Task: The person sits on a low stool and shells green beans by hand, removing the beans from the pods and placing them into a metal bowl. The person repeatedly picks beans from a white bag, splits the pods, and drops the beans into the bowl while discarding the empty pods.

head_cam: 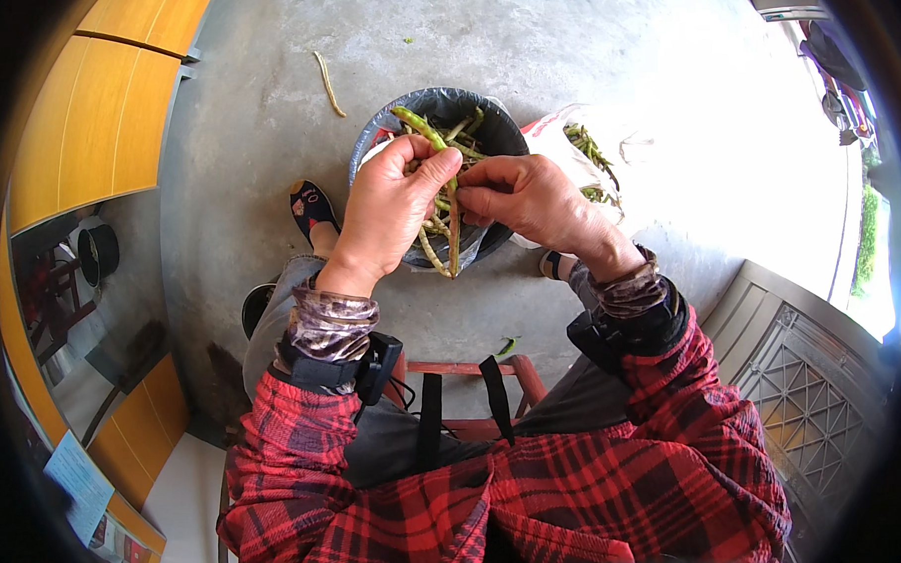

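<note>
Between the thumb and fingers of my left hand point(394, 205) is a long green bean pod point(420, 125), slanting up past the thumb. My right hand point(526, 201) pinches at the pod just below that thumb, its fingertips partly hidden. A brownish lower length of pod point(454, 240) hangs beneath the fingers. Both hands are over a dark round bin point(506, 123) lined with clear plastic. Loose pods and shells point(464, 136) lie inside it, partly covered by my hands.
Right of the bin stands a white plastic bag point(553, 133) holding more green pods point(587, 146). One pale pod point(329, 85) lies on the concrete floor point(258, 87). A red stool frame point(453, 368) shows between my legs. Yellow cabinet panels point(91, 115) rise at left, a metal door point(797, 396) at right.
</note>
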### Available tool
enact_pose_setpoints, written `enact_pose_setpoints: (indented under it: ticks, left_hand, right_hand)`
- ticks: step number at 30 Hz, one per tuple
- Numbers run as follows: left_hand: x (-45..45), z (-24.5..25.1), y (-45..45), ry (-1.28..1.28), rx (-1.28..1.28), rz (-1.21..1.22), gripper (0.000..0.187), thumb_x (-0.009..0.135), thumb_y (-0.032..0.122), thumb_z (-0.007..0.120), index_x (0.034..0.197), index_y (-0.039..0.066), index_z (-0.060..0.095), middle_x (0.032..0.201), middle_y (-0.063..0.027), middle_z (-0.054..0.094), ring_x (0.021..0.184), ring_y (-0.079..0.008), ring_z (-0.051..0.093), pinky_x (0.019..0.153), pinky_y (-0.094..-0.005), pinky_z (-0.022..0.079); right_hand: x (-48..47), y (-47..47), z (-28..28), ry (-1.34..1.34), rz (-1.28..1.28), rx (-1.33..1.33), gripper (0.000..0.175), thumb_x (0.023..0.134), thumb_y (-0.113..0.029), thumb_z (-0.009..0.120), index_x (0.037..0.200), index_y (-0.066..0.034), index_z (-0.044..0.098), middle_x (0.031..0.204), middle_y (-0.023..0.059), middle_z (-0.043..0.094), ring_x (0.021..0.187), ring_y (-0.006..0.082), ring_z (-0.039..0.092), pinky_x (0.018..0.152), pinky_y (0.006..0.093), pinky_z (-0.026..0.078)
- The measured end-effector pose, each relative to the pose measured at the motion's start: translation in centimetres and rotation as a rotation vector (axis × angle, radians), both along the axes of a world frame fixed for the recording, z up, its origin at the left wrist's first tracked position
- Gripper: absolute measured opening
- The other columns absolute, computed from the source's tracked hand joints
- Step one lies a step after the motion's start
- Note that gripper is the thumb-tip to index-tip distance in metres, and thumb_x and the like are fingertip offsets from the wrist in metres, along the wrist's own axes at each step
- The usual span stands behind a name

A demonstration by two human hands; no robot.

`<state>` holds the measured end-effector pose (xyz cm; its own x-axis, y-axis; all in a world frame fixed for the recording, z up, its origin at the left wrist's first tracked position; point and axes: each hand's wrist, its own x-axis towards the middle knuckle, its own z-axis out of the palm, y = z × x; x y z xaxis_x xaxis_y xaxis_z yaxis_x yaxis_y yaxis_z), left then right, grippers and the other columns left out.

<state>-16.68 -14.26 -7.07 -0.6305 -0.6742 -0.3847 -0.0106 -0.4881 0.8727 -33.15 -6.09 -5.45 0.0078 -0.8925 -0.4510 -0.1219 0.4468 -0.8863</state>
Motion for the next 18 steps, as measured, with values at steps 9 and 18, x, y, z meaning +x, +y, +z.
enact_pose_setpoints:
  ticks: [9,18]
  left_hand:
    - [-0.5,-0.1,0.4,-0.057,-0.02,-0.01,0.016,0.092,0.018,0.065,0.092,0.001,0.065,0.075,0.0038,0.059,0.064,-0.0017,0.047,0.055,-0.0189,0.04]
    - [-0.1,-0.5,0.4,0.24,0.443,0.028,0.015,0.092,0.025,0.066,0.092,0.01,0.061,0.073,0.0074,0.05,0.06,-0.0017,0.04,0.051,-0.0182,0.033]
  right_hand:
    - [1.3,0.3,0.3,0.319,0.025,-0.177,0.017,0.08,-0.013,0.062,0.084,0.0039,0.06,0.071,0.015,0.06,0.064,0.02,0.059,0.062,0.0341,0.049]
    - [0.2,-0.2,2.1,-0.22,-0.008,0.155,0.012,0.088,-0.011,0.053,0.089,-0.0008,0.059,0.067,0.0002,0.055,0.051,0.0051,0.047,0.047,0.0214,0.037]
